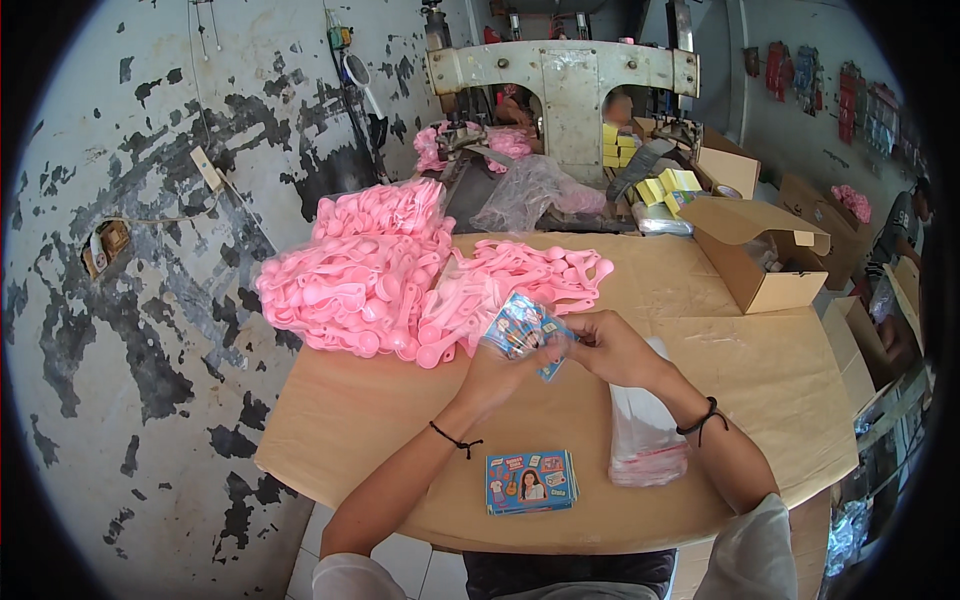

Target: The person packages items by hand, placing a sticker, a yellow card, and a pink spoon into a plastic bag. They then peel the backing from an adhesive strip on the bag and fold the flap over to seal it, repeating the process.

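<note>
Over the middle of the table, my left hand [507, 366] grips a blue printed card [520, 326] with a glossy, clear plastic look over it. A blue corner also shows below the fingers. My right hand [618, 348] is closed in a pinch at the card's right edge; whether it grips card or plastic is hard to make out. Just beyond my hands lies a loose heap of pink plastic spoons [545, 268]. Nearer me sits a stack of blue printed cards [528, 484]. Under my right forearm is a pile of clear plastic bags [648, 430] with red edges.
Bulging clear bags of pink spoons [345, 285] stand at the table's left. An opened cardboard box [760, 265] is at the back right. Behind the brown-covered table [400, 440] rises a large pale machine [570, 85], with small yellow boxes [680, 182] beside it. People are partly visible beyond.
</note>
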The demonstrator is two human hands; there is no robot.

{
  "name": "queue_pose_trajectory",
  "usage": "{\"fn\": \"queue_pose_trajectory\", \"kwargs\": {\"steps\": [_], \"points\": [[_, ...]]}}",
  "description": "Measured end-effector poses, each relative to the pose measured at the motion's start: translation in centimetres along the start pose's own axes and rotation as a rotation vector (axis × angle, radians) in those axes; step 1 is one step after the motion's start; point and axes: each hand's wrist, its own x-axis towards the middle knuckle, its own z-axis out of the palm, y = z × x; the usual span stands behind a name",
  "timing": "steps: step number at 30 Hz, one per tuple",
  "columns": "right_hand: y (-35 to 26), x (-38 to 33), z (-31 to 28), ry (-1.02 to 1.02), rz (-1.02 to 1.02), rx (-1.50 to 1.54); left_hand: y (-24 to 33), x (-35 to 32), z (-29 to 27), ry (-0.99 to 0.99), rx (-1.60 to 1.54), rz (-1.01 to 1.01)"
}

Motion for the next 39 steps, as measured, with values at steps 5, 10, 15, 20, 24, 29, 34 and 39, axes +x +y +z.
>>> {"fn": "queue_pose_trajectory", "kwargs": {"steps": [5,10,15,20,24,29,34,39], "points": [[-1.2,-0.1,0.4,0.064,0.069,-0.010,1.5,0.1,-0.5,-0.143,-0.518,0.053],[-1.7,0.5,2.1,0.178,-0.078,0.107,2.5,0.0,-1.1,-0.126,-0.611,0.069],[-3.8,0.1,2.2,0.221,0.105,0.030,3.0,-0.9,-0.7,-0.186,-0.505,0.181],[-6.5,0.3,2.9,0.130,0.194,0.138,1.9,-0.4,-2.1,-0.132,-0.543,0.120],[-6.1,0.9,2.9,0.115,0.150,0.057,2.6,-0.8,-1.7,-0.226,-0.189,0.218],[-2.8,3.8,1.9,-0.123,0.174,-0.021,2.1,1.1,-6.8,-0.108,-0.462,0.234],[3.3,6.3,2.3,-0.116,-0.259,-0.932,1.3,2.0,-8.6,0.146,-0.577,0.317],[5.9,6.7,3.6,-0.017,-0.314,-1.080,0.6,1.2,-7.5,0.067,-0.335,0.135]]}}
